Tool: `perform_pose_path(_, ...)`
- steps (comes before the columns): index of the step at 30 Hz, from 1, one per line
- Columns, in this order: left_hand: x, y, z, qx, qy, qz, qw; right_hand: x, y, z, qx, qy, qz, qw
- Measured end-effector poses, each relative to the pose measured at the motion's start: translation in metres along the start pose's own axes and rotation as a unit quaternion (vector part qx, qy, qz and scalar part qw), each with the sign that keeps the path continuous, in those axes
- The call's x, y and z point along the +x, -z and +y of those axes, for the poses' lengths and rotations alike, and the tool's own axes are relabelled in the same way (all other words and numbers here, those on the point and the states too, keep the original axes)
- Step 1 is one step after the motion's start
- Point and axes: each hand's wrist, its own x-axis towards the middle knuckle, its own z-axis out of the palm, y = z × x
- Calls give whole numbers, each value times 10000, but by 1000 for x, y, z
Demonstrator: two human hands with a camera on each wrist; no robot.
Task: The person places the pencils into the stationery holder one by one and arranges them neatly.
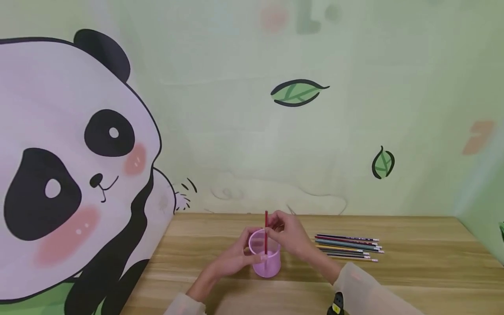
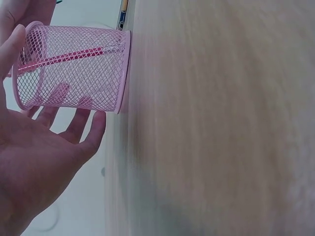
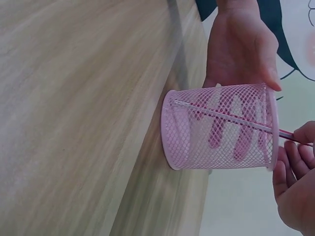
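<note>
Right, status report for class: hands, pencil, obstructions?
Left hand holds pink mesh cup. Right hand pinches red pencil, lower end inside cup. Other pencils lie aside.

Right forearm [image 1: 324, 266] crosses gap between mesh cup [image 1: 273, 264] and pencils [image 1: 348, 245]; passage right of pencils.

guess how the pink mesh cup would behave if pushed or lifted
The pink mesh cup is probably light for its size, since its sides are open mesh. It seems fairly stiff: no dent shows where the left hand grips it. Pushed near the top, it might tip, being taller than wide.
</note>
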Motion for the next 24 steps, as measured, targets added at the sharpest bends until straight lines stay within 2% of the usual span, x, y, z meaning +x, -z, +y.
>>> perform_pose_path(5, 2, -2, 0, -25, -43, -26, 10000, -2, 0, 1, -235, 53, 39, 9997)
perform_pose_path(12, -1, -2, 3, -90, 45, -22, 9999, -4, 14, 4, -625, 51, -314, 9975)
perform_pose_path(20, -1, -3, 4, 46, 21, -13, 10000, -13, 52, 9, -935, 139, -433, 9946)
perform_pose_path(24, -2, -3, 5, 136, 54, -39, 9999, -23, 75, 14, -1069, 10, -448, 9933)
